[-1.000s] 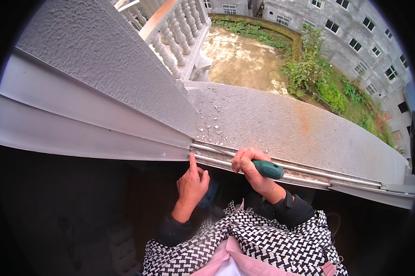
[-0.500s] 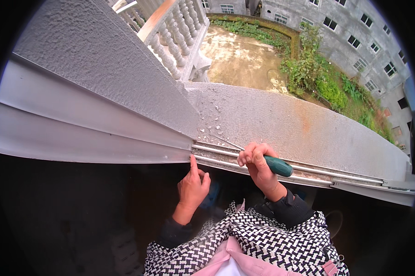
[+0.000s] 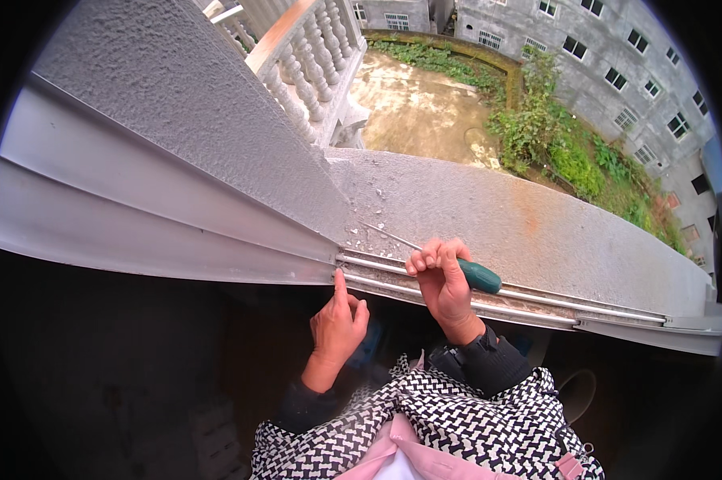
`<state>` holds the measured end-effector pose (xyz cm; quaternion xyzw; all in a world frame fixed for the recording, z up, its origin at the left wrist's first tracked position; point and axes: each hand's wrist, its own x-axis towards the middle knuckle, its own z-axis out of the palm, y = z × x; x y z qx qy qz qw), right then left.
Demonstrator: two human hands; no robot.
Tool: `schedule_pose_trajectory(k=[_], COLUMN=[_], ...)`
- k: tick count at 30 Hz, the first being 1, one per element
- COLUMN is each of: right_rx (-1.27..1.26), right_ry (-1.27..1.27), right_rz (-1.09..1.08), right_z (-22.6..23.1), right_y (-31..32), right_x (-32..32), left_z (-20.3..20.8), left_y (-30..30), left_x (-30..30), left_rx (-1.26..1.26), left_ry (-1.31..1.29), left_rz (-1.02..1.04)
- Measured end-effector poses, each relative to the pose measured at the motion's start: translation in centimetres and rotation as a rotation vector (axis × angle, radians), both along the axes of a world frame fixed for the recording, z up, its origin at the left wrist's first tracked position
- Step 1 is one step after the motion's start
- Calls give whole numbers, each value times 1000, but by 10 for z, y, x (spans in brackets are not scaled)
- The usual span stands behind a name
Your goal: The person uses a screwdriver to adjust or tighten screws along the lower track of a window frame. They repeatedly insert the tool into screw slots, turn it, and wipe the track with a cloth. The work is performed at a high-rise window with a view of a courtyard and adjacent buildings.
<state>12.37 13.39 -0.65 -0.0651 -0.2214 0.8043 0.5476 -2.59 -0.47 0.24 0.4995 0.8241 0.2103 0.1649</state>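
Observation:
My right hand (image 3: 445,290) is closed round a screwdriver (image 3: 482,278) with a green handle and a thin metal shaft. Its shaft points up and left, with the tip over the rough grey outer sill (image 3: 457,196), near loose pale crumbs (image 3: 355,233). Below it runs a sliding-window track (image 3: 537,302) with white rails and a dirty groove. My left hand (image 3: 337,330) holds nothing. Its index finger stretches to the track's left end, where the rails meet the pale window frame (image 3: 169,228); the thumb stands apart and the other fingers are curled.
A rough grey wall (image 3: 193,104) rises at the left, beside a balcony balustrade (image 3: 309,60). Past the sill's outer edge is a drop to a yard (image 3: 421,96) with plants (image 3: 565,148) and a grey building (image 3: 601,56). At the right, another frame piece (image 3: 657,332) meets the track.
My right hand has shifted slightly up and left with the screwdriver, whose tip now lies a little higher over the sill. My left index finger stays at the track's end.

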Motion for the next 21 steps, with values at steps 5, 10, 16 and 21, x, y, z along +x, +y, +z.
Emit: schedule_pose_trajectory(k=[5, 10, 16, 21], right_rx=[334, 423, 238, -36], right_ry=[-469, -632, -432, 40], right_rz=[205, 189, 267, -5], right_z=[12, 6, -9, 4], right_y=[-5, -5, -10, 22], right_x=[47, 52, -13, 22], left_z=[-7, -3, -1, 7], left_y=[-5, -2, 9, 3], left_x=[1, -7, -10, -2], left_rx=[18, -52, -94, -13], left_ry=[40, 23, 38, -69], left_rz=[-19, 11, 23, 31])
